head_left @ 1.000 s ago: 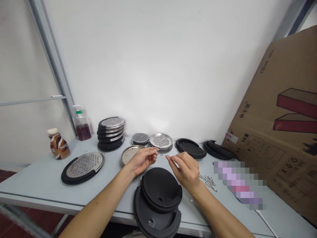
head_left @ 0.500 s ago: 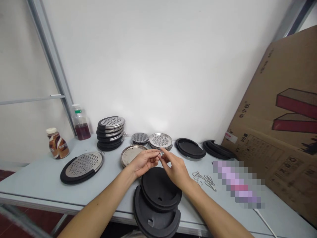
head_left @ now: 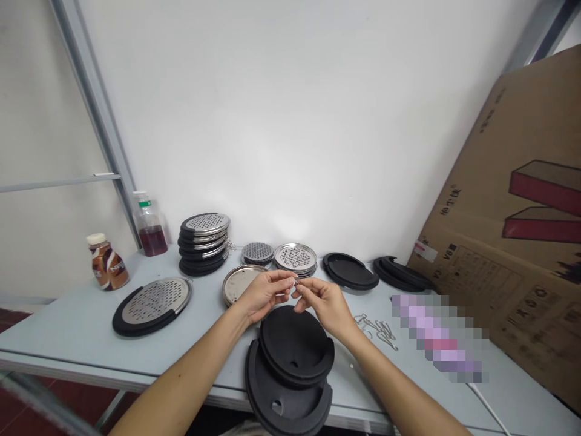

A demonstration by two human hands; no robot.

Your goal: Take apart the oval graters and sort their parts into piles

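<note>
In the middle of the head view, my left hand [head_left: 264, 297] and my right hand [head_left: 325, 304] meet fingertip to fingertip. Both pinch a small shiny metal piece [head_left: 296, 281], mostly covered by the fingers, so its exact kind is unclear. Just below them lies a black round holder [head_left: 295, 342] with a raised rim, overlapping a second black holder [head_left: 297, 407] at the table's front edge. A shallow round metal lid [head_left: 240, 283] sits behind my left hand. Several loose wire hooks and rings [head_left: 385, 330] lie to the right of my right wrist.
Perforated metal discs in black holders form a stack [head_left: 204, 242]; another such disc [head_left: 154, 303] lies at left. Along the wall are perforated plates [head_left: 296, 257] and black holders [head_left: 349, 270]. Two bottles [head_left: 108, 266] stand at left, and a large cardboard box [head_left: 512, 242] leans at right.
My right hand has turned and its fingers have dropped slightly, with the wrist a little further right. The left hand stays nearly in place, and the small metal piece is still between the fingertips.
</note>
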